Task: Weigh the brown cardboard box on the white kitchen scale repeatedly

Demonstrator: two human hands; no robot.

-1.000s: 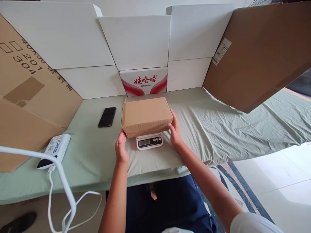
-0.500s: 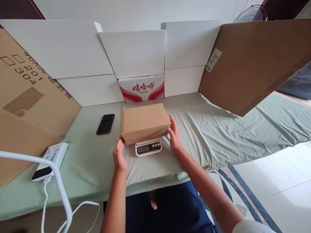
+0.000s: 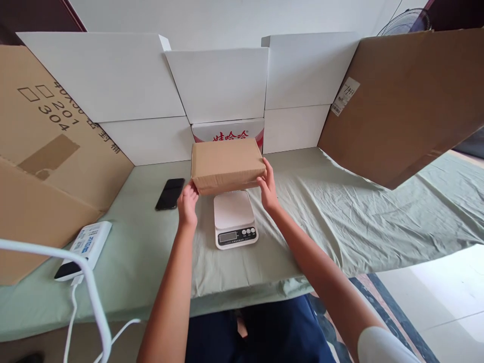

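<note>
Between my two hands I hold a closed brown cardboard box [image 3: 229,164], raised above the back part of a white kitchen scale [image 3: 235,217]. My left hand [image 3: 188,204] grips the box at its near left corner, with the fingertips partly hidden beneath it. At the right end, my right hand [image 3: 268,186] is closed on the near corner and side. The scale's platform shows in front of the box, and its display and several buttons face me; no digits can be read.
Left of the box lies a black smartphone [image 3: 170,194]. A white power bank [image 3: 85,249] with a cable sits farther left, near a white curved tube [image 3: 88,275]. Large cardboard boxes [image 3: 401,106] and white boxes [image 3: 223,85] wall in the green-clothed table [image 3: 151,272].
Both hands have lifted the cardboard box and moved it away from me, so the scale's platform is now uncovered in front. The view has shifted slightly.
</note>
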